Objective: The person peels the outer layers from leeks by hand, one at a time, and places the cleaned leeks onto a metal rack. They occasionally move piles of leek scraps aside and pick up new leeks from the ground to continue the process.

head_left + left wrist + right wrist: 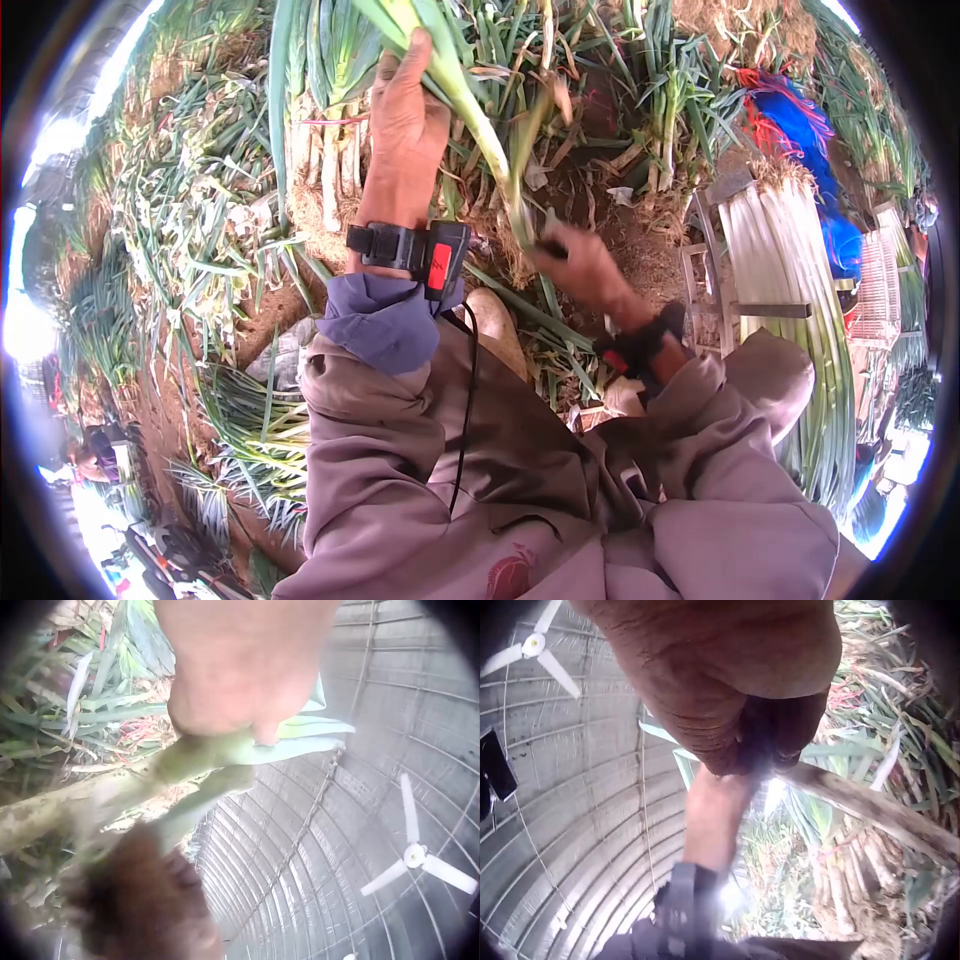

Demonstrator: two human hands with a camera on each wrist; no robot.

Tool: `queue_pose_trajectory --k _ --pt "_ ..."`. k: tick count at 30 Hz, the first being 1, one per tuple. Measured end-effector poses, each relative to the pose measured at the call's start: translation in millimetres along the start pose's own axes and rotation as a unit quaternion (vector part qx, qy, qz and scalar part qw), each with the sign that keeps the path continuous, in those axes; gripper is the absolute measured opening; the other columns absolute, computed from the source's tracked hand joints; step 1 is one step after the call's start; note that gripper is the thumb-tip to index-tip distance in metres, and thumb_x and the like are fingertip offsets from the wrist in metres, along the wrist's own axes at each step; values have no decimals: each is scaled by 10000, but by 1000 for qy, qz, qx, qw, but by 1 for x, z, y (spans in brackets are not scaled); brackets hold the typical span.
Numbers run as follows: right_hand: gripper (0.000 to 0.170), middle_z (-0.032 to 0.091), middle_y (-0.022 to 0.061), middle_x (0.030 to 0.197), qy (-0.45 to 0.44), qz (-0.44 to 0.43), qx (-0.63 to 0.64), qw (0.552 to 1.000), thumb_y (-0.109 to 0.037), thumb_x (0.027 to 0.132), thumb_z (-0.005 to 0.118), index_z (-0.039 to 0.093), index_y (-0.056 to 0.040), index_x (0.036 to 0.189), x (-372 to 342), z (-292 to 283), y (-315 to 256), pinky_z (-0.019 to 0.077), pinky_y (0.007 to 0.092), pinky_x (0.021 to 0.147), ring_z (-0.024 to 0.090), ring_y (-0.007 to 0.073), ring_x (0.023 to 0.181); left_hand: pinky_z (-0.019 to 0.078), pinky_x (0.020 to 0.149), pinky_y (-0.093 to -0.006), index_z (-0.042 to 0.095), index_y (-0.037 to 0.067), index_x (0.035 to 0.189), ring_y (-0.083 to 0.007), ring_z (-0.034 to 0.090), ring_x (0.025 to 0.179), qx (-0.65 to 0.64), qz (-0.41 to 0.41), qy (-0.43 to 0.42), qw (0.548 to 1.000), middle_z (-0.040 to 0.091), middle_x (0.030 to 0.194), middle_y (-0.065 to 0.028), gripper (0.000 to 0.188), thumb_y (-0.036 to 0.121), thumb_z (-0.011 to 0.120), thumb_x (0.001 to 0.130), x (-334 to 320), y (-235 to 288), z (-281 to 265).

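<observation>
My left hand (405, 120) grips a leek (478, 125) around its green upper part, thumb lying along it. The pale stalk slants down to the right, towards my right hand (585, 265), which is blurred. A loose outer leaf (523, 150) hangs beside the stalk and runs down to the right hand's curled fingers. In the left wrist view the leaf (199, 802) stretches from near the left hand (244, 667) to the blurred right hand (150, 892). In the right wrist view the right hand (727, 667) has its fingers folded in, with the leek stalk (877, 806) behind.
A bunch of leeks (325, 150) stands beyond the left hand. Leaf scraps (210, 215) cover the ground at left. To the right, trimmed leeks (780, 240) lie by a wooden frame (700, 260). Blue and red strings (800, 120) lie behind.
</observation>
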State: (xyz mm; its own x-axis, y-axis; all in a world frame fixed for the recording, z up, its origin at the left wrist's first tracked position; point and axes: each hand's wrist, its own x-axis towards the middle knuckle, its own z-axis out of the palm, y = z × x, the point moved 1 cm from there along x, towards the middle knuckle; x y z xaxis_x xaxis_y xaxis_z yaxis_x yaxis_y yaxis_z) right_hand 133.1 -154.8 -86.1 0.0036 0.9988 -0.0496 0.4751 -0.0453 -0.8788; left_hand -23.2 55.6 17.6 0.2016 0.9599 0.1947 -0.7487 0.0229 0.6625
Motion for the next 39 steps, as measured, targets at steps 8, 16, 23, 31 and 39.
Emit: queue_pose_trajectory --k 8,16,23,31,39 --pt "368 684 204 1063 35 50 -172 983 -239 899 688 636 -47 1209 -59 24 137 523 480 856 656 420 960 603 819 -411 578 73 1202 -251 693 917 35 -20 25 999 681 1052 -86 330 49 723 907 -2 3 -10" --pt "373 612 146 1102 263 -321 -270 869 -164 829 739 592 -44 1150 55 -45 -76 535 421 847 617 350 1023 585 838 -453 585 -27 1189 -322 707 926 84 -95 11 992 674 1111 -179 305 -23 668 895 -16 -48 9" --pt "292 673 183 1008 248 -170 -98 949 -146 877 732 612 -20 1111 85 -27 -35 545 393 840 684 330 937 536 756 -352 587 62 1183 -174 636 839 132 -177 -3 975 654 1004 -41 306 10 661 890 -29 -45 19" --pt "304 717 121 903 136 -141 124 973 -160 863 782 659 36 1060 96 -66 -58 517 311 740 641 150 794 536 896 -390 613 18 1209 -247 679 995 -8 -234 -52 971 688 1074 -113 261 162 622 991 -19 -75 3" --pt "223 686 26 902 41 -99 306 946 -123 832 818 690 -11 977 87 -73 -66 488 247 772 592 81 837 576 847 -351 608 38 1212 -191 662 967 -45 -135 -59 988 674 1082 -65 285 183 673 975 -28 -66 28"
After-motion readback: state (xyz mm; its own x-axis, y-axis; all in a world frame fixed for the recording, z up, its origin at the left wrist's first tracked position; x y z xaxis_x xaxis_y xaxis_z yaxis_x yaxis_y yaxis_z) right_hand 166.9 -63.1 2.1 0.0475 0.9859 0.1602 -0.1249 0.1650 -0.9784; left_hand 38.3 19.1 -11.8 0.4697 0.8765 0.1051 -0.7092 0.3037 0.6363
